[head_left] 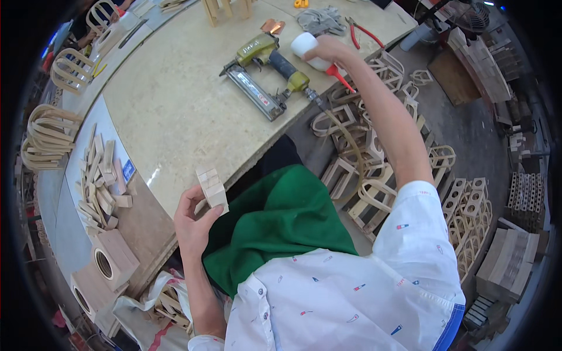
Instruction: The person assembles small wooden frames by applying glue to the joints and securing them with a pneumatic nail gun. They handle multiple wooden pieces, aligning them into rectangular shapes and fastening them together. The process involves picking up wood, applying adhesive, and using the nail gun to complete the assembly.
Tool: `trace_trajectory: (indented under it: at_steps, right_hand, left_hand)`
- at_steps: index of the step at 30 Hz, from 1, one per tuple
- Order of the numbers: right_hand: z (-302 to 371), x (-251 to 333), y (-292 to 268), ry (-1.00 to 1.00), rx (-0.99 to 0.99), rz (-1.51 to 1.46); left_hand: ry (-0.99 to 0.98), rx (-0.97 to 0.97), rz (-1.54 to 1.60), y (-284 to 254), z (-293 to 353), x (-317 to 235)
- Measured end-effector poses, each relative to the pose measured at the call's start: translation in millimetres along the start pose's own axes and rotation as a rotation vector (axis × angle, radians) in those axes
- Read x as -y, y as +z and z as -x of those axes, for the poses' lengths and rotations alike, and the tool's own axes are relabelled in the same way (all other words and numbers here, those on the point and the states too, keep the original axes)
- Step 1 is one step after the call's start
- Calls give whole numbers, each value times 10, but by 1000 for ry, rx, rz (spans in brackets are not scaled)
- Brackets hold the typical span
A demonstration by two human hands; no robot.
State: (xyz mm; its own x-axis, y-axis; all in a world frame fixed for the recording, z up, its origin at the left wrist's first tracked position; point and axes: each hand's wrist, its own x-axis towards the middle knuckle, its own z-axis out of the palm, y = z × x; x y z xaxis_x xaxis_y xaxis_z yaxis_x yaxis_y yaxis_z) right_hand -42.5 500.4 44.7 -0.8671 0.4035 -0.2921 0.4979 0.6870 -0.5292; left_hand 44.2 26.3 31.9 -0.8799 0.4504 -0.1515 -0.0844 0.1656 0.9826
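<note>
My left hand grips a small bundle of pale wood blocks near the table's front edge, thumb on the near side and fingers round the far side. Out over the right part of the table, my right hand is wrapped round a white squeeze bottle. Its red nozzle points down toward the lower right, past the table edge. Just left of the bottle lies a green and black nail gun with a silver magazine, joined to an air hose.
Red-handled pliers and a grey cloth lie at the far right. Loose wood strips are heaped at left, near bent wood frames and blocks with round holes. More frames crowd the floor at right.
</note>
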Motion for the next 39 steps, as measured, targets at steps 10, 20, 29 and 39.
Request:
trace_trajectory:
  at_steps: [10, 20, 29, 39]
  right_hand:
    - [1094, 416, -517, -500, -138, -1193]
    - [1869, 1719, 431, -685, 72, -1755]
    - [1996, 2294, 927, -655, 288, -1806]
    - [1991, 2164, 971, -643, 168, -1578]
  left_hand:
    - [21, -30, 67, 167, 11, 4]
    - [133, -155, 84, 55, 159, -157]
    - [81, -237, 198, -191, 429, -117]
    - [80, -199, 223, -140, 383, -125]
